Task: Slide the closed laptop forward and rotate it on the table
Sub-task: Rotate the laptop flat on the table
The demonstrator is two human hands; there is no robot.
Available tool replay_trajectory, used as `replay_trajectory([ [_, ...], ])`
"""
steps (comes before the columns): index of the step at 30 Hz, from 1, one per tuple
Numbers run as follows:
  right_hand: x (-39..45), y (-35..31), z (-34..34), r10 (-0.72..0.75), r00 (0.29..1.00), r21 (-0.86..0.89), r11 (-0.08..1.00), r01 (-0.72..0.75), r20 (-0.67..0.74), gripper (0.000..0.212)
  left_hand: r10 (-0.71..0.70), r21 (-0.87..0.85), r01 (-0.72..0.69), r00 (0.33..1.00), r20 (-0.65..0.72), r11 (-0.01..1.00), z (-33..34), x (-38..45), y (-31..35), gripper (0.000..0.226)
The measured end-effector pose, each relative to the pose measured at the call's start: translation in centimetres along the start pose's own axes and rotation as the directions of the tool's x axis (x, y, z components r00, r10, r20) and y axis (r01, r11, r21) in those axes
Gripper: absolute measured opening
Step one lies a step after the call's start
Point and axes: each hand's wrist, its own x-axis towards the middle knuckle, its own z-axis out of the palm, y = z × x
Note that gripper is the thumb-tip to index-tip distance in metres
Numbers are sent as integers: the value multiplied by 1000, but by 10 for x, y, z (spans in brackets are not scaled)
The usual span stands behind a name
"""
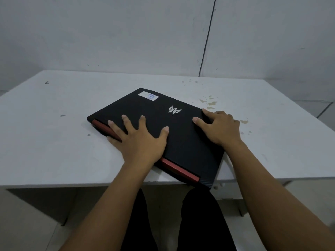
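A closed black laptop with red rear vents, a silver logo and a white sticker lies skewed on the white table. Its near right corner hangs slightly over the table's front edge. My left hand presses flat on the lid near the red hinge edge, fingers spread, with the little finger down over that edge. My right hand grips the laptop's right side, thumb on the lid and fingers curled over the edge.
The table top carries yellowish stains to the right of the laptop and a few small dark marks. A white wall rises just behind the table's far edge. My legs in black are under the front edge.
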Motion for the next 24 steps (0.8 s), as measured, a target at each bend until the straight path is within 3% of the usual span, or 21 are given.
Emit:
replay_trajectory([
  [2,-1,0,-2,-12,1000,11,1000,12,6,80,-8,14,9,998,-57,1000,2,-1,2,95],
  [7,-7,-8,-3,35,999,17,999,-35,-5,75,18,-12,-18,999,-46,1000,0,15,-4,97],
  [14,-48,-11,0,150,987,-68,986,-153,-51,67,222,-136,-210,972,79,968,-12,60,-25,101],
  [17,-58,-9,-1,117,990,-83,989,-123,-73,68,271,-161,-250,955,121,955,-17,72,-27,99],
  [21,-51,2,-8,38,998,11,999,-37,-51,72,205,10,-210,963,176,978,-20,57,-19,101],
  [24,-36,15,-14,-35,999,126,992,30,38,73,150,-26,-149,958,243,989,-19,19,1,122],
])
